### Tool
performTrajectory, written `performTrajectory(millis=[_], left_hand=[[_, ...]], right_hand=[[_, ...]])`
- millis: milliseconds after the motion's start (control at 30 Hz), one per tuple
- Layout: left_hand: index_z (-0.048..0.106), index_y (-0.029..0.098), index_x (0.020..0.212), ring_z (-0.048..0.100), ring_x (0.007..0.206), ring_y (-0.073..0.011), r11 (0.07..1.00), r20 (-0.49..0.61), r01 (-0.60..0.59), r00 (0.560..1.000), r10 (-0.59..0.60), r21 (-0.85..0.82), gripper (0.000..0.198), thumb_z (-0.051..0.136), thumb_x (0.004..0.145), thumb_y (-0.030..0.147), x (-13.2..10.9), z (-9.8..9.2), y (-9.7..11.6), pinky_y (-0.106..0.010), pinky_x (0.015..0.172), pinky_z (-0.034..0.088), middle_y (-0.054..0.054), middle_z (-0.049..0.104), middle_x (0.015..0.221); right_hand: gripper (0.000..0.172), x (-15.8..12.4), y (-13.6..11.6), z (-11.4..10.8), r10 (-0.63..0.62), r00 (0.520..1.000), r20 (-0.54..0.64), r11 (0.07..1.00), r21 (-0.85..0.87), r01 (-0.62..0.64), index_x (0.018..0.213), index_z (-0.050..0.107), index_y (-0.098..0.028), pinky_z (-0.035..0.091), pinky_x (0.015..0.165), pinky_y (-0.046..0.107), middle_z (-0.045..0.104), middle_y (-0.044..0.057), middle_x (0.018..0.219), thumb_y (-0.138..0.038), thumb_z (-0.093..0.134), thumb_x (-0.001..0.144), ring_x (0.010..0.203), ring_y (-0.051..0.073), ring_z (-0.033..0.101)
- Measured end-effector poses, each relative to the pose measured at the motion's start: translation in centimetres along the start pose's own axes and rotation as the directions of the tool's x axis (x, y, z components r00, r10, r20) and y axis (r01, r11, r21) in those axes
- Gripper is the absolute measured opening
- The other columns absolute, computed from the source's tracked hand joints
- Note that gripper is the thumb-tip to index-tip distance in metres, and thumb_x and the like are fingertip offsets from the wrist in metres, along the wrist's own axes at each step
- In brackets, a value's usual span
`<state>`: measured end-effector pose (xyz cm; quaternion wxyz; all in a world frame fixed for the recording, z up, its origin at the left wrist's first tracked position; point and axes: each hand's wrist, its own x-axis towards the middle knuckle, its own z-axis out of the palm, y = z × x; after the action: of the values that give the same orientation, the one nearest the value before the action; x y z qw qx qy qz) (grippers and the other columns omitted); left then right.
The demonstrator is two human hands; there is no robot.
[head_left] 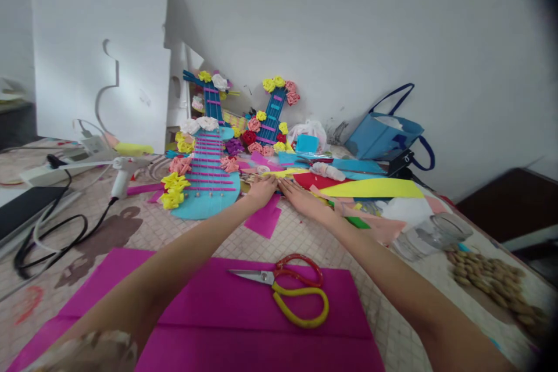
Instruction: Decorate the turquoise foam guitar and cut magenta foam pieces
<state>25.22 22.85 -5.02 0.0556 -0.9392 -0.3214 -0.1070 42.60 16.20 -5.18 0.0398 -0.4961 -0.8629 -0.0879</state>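
Note:
Both arms reach forward over the table. My left hand (262, 190) lies palm down on small pieces and paper scraps, right of a light blue guitar shape (207, 200) with pink strips and paper flowers. Close beside it, fingertips nearly meeting, my right hand (301, 196) rests flat with fingers stretched out, near red and yellow paper strips (375, 188). What lies under the fingers is too small to tell. Nearer me, scissors (272, 276) with one red and one yellow handle lie on magenta paper (218, 308). A magenta scrap (264, 221) lies just below the hands.
At the left are a glue gun (122, 179), black cables and white cardboard (100, 58) with a cut-out. A second flowered guitar neck (272, 116) leans at the back. To the right stand a blue bag (383, 133), a tipped glass jar (431, 235) and peanuts (488, 279).

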Motion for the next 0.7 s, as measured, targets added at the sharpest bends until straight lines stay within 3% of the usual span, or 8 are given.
performTrajectory(millis=[267,400,600,700], left_hand=[[0.05,0.011,0.126,0.041,0.13,-0.0261,1.0,-0.006,-0.002,1.0,0.002,-0.007,0.04,0.031,0.091,0.005,2.3,1.1,-1.9,-0.049,0.104,0.036,-0.019,0.047,0.137],[0.048,0.011,0.127,0.038,0.132,-0.0252,1.0,-0.013,0.006,1.0,-0.007,-0.022,0.04,0.03,0.092,0.005,3.7,1.6,-3.0,-0.048,0.106,0.032,-0.019,0.044,0.14],[0.049,0.011,0.125,0.043,0.129,-0.0226,0.998,-0.033,0.022,0.999,-0.024,-0.061,0.038,0.033,0.09,0.005,6.3,2.7,-4.7,-0.043,0.108,0.031,-0.019,0.049,0.136],[0.051,0.009,0.121,0.048,0.125,-0.0218,0.996,-0.03,0.024,0.999,-0.027,-0.089,0.034,0.039,0.089,0.007,7.0,2.2,-5.1,-0.038,0.105,0.035,-0.019,0.053,0.131]], right_hand=[[0.054,2.2,2.8,1.5,0.035,0.998,-0.044,0.994,0.108,-0.03,0.146,0.026,-0.013,0.022,0.115,0.046,0.028,0.014,0.151,-0.013,0.027,0.091,0.141,0.021,0.02],[0.055,3.5,4.1,1.7,0.032,0.999,-0.035,0.993,0.114,-0.028,0.144,0.029,-0.011,0.021,0.116,0.044,0.027,0.014,0.151,-0.01,0.025,0.09,0.141,0.02,0.019],[0.062,5.4,5.8,2.4,0.057,0.998,-0.041,0.992,0.117,-0.052,0.147,0.023,-0.017,0.02,0.115,0.046,0.027,0.011,0.152,-0.005,0.025,0.086,0.142,0.018,0.017],[0.062,5.9,6.2,2.8,0.072,0.997,-0.042,0.991,0.12,-0.066,0.147,0.023,-0.015,0.02,0.115,0.045,0.027,0.012,0.152,-0.004,0.025,0.086,0.142,0.017,0.017]])
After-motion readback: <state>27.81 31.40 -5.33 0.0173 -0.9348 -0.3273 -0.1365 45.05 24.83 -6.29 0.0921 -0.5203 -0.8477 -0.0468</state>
